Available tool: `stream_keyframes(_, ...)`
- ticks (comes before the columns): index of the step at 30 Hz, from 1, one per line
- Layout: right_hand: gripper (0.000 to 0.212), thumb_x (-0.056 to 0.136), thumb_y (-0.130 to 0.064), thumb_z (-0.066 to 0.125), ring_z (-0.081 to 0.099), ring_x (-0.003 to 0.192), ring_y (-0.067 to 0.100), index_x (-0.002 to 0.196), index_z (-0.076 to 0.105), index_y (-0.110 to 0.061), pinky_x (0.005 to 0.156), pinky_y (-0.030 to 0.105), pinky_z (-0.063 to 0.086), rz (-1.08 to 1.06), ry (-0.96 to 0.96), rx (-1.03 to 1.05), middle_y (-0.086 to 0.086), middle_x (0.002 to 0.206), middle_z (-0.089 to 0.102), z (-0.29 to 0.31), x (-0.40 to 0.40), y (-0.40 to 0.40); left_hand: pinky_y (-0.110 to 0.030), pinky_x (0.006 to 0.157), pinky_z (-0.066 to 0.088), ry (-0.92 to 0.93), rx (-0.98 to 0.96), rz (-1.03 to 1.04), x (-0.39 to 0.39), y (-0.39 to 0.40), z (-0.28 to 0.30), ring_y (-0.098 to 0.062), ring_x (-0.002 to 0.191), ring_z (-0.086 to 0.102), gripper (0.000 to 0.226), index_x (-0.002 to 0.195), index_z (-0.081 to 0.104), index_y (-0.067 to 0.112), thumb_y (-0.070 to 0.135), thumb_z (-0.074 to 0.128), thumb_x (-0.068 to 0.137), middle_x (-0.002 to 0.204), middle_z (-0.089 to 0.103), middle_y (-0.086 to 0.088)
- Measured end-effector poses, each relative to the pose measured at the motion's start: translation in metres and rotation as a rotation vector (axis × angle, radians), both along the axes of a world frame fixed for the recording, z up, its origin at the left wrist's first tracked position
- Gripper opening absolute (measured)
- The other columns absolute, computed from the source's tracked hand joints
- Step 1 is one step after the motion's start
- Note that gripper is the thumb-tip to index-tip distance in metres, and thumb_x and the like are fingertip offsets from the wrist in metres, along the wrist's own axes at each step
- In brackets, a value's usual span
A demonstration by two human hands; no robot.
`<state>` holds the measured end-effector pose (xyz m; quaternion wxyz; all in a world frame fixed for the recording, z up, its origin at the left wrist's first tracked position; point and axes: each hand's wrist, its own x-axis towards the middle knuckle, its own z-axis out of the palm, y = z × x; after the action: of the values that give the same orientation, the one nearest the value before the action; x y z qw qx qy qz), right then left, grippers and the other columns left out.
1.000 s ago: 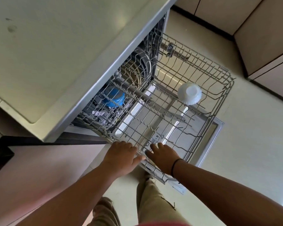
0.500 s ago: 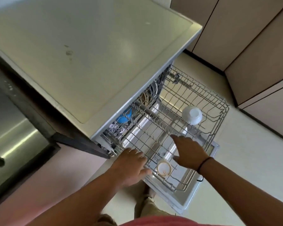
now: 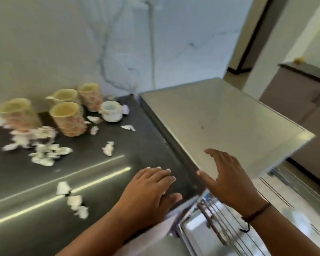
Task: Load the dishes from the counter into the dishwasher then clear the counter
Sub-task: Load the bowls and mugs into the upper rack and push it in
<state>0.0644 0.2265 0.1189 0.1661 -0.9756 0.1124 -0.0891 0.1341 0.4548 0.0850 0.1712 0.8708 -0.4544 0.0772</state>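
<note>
Both hands empty, left hand (image 3: 148, 189) and right hand (image 3: 227, 178) spread open, a hasty reach toward the mugs (image 3: 68, 118) could topple one among the paper scraps (image 3: 44, 150).

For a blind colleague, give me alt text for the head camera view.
Two empty hands, left hand and right hand, hover over a dark counter with patterned cups, a white cup and paper scraps.
</note>
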Motion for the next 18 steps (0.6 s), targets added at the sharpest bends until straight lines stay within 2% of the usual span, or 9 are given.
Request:
stream_keyframes(5, 0.06, 0.076, -0.049, 0.063, 0.057, 0.11, 0.026, 0.127, 0.053, -0.019, 0.096, 0.036, 0.043, 0.206, -0.095, -0.027, 0.004, 0.118, 0.061, 0.002, 0.087, 0.099, -0.035, 0.095, 0.047, 0.079, 0.077, 0.338, 0.042, 0.103, 0.004, -0.018, 0.114, 0.06, 0.054, 0.114, 0.065, 0.03, 0.065, 0.037, 0.085, 0.123, 0.064, 0.006)
stream_keyframes(7, 0.064, 0.077, -0.054, 0.056, 0.054, 0.116, 0.025, 0.131, 0.049, -0.021, 0.1, 0.036, 0.042, 0.286, -0.07, -0.061, 0.003, 0.123, 0.059, -0.002, 0.114, 0.128, -0.036, 0.099, 0.043, 0.138, 0.102, 0.441, 0.052, 0.135, -0.001, -0.019, 0.12, 0.055, 0.061, 0.12, 0.061, 0.029, 0.068, 0.029, 0.084, 0.13, 0.06, 0.005)
stream_keyframes(9, 0.065, 0.081, -0.053, 0.057, 0.046, 0.125, 0.023, 0.137, 0.041, -0.025, 0.104, 0.037, 0.039, 0.328, 0.009, -0.064, 0.002, 0.133, 0.051, -0.005, 0.137, 0.148, -0.035, 0.107, 0.035, 0.178, 0.132, 0.527, 0.06, 0.16, -0.012, -0.02, 0.131, 0.045, 0.078, 0.129, 0.055, 0.029, 0.076, 0.015, 0.08, 0.14, 0.051, 0.003)
stream_keyframes(11, 0.065, 0.084, -0.051, 0.057, 0.041, 0.129, 0.023, 0.14, 0.036, -0.026, 0.105, 0.039, 0.038, 0.354, 0.079, -0.078, 0.002, 0.138, 0.046, -0.01, 0.161, 0.163, -0.036, 0.113, 0.023, 0.208, 0.138, 0.623, 0.067, 0.18, -0.025, -0.022, 0.141, 0.03, 0.103, 0.139, 0.045, 0.029, 0.086, -0.007, 0.07, 0.151, 0.037, 0.001)
stream_keyframes(13, 0.066, 0.085, -0.051, 0.056, 0.04, 0.131, 0.024, 0.142, 0.034, -0.026, 0.106, 0.039, 0.038, 0.367, 0.132, -0.082, 0.003, 0.143, 0.042, -0.015, 0.187, 0.172, -0.04, 0.117, 0.01, 0.241, 0.147, 0.749, 0.074, 0.194, -0.038, -0.024, 0.147, 0.012, 0.117, 0.148, 0.03, 0.026, 0.085, -0.022, 0.061, 0.159, 0.02, -0.001)
stream_keyframes(16, 0.071, 0.083, -0.05, 0.06, 0.041, 0.13, 0.027, 0.143, 0.031, -0.024, 0.104, 0.043, 0.04, 0.337, 0.188, -0.038, 0.007, 0.142, 0.041, -0.023, 0.228, 0.175, -0.044, 0.117, -0.006, 0.318, 0.174, 0.917, 0.08, 0.207, -0.05, -0.023, 0.148, -0.009, 0.118, 0.153, 0.007, 0.026, 0.084, -0.026, 0.056, 0.161, -0.001, 0.0)
stream_keyframes(18, 0.079, 0.08, -0.05, 0.064, 0.043, 0.128, 0.031, 0.144, 0.029, -0.022, 0.103, 0.045, 0.041, 0.284, 0.195, 0.038, 0.011, 0.142, 0.041, -0.029, 0.256, 0.176, -0.046, 0.117, -0.011, 0.337, 0.17, 0.965, 0.082, 0.21, -0.052, -0.021, 0.147, -0.013, 0.11, 0.153, 0.001, 0.026, 0.084, -0.021, 0.062, 0.161, -0.007, 0.001)
